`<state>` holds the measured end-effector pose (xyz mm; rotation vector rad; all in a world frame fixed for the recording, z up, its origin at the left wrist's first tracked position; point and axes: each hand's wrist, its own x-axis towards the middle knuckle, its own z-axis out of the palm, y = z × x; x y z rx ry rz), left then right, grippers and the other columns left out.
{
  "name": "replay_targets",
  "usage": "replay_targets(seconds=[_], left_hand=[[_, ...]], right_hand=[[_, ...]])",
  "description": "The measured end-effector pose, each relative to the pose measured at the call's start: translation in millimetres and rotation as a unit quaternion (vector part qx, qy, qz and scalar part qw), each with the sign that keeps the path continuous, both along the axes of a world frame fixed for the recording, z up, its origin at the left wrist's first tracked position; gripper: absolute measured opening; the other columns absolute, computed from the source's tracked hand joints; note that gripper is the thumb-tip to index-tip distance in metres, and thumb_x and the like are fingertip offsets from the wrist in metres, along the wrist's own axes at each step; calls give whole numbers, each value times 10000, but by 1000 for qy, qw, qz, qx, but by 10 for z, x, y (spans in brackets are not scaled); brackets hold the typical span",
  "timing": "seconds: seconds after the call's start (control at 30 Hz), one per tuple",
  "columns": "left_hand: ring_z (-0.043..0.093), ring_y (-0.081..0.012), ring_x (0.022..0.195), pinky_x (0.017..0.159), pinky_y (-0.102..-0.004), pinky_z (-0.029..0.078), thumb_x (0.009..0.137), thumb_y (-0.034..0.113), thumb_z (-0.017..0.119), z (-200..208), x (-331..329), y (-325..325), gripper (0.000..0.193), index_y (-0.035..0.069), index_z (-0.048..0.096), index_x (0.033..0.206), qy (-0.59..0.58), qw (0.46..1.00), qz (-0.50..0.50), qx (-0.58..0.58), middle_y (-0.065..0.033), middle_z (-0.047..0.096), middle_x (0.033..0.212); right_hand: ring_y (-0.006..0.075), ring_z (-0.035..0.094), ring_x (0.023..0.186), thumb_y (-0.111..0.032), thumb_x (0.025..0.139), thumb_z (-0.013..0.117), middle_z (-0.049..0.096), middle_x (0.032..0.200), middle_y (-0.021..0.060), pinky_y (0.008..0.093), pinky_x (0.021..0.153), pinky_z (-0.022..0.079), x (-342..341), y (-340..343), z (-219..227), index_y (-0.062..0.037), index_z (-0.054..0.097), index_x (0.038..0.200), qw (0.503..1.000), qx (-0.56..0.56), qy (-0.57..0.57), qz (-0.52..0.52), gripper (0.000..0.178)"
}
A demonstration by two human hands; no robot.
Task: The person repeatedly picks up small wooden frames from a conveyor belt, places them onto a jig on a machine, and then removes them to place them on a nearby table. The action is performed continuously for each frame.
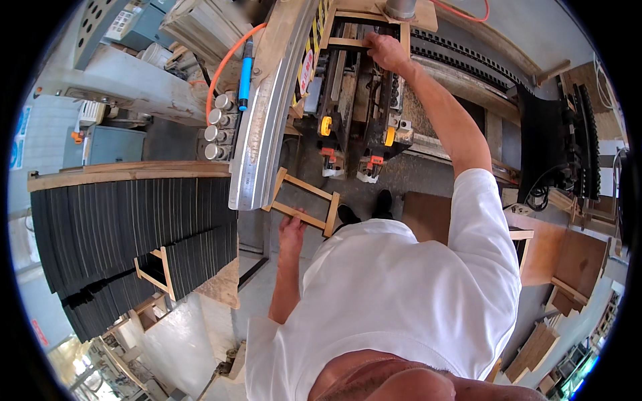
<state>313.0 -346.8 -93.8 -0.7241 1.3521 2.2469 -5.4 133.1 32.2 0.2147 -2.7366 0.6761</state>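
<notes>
Left hand [291, 230]: just off centre toward 7 o'clock, fingers closed on the near rail of a rectangular wooden frame [305, 217]. The frame hangs tilted near the centre of view, its left end beside the metal beam [251, 167] with a ruler scale.

Right hand [386, 50]: arm stretched toward 1 o'clock, fingers bent nearly closed over the near rail of a second wooden frame [346, 43]. You have it by that rail; firmness of grip cannot be told. This second frame lies at the machine between 12 and 1 o'clock, beside a metal cylinder [401, 8].

Nearer you on the machine: two yellow knobs [326, 125]. Blue pen [245, 77] on the beam at 11 o'clock; four round metal caps [215, 134] and an orange hose [212, 83] around 10.

Between 8 and 9 o'clock: a long row of dark panels [134, 214], with a third wooden frame [167, 274] resting there at 8.
</notes>
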Motion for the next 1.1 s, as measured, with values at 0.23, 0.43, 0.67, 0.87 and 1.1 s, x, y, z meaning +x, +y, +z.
replay_targets(seconds=[0.23, 0.43, 0.67, 0.87, 1.1], left_hand=[[575, -208, 1142, 959, -378, 459, 954, 106, 562, -169, -42, -28, 341, 24, 505, 1280, -38, 998, -39, -45, -79, 604, 1201], [583, -190, 1123, 947, -376, 461, 949, 121, 568, -175, -106, 140, 278, 30, 545, 1211, -33, 990, -96, -95, -73, 609, 1192], [596, -182, 1083, 892, -342, 481, 941, 108, 585, -163, -45, 372, 254, 45, 562, 1185, -39, 987, -80, -136, -60, 633, 1130], [602, -185, 1049, 872, -348, 495, 930, 114, 612, -202, 83, 630, 266, 35, 565, 1179, -50, 981, -86, -163, -60, 633, 1105], [597, -179, 1015, 867, -345, 498, 929, 110, 606, -36, 71, 1006, 233, 31, 591, 1148, -47, 974, -89, -202, -56, 624, 1111]], right_hand=[[309, 663, 954, -120, 787, 684, 705, 990, 113, 404, 833, 529, -53, 81, 5, -87, 657, 1050, 999, -44, -21, 2, 266], [325, 649, 970, -147, 819, 679, 699, 994, 116, 430, 836, 518, 38, 10, 52, -105, 616, 1086, 998, 56, -17, -12, 277], [338, 642, 958, -151, 856, 613, 684, 938, 126, 458, 876, 459, 86, 91, 11, -107, 547, 1084, 994, 104, 34, 28, 242], [360, 640, 926, -85, 790, 590, 678, 913, 154, 467, 777, 497, 60, 72, 100, -94, 583, 1043, 999, 24, -31, 28, 253], [348, 630, 966, -118, 768, 637, 681, 943, 129, 452, 809, 498, 30, 119, 191, -106, 618, 1003, 998, -25, -50, 36, 236]])
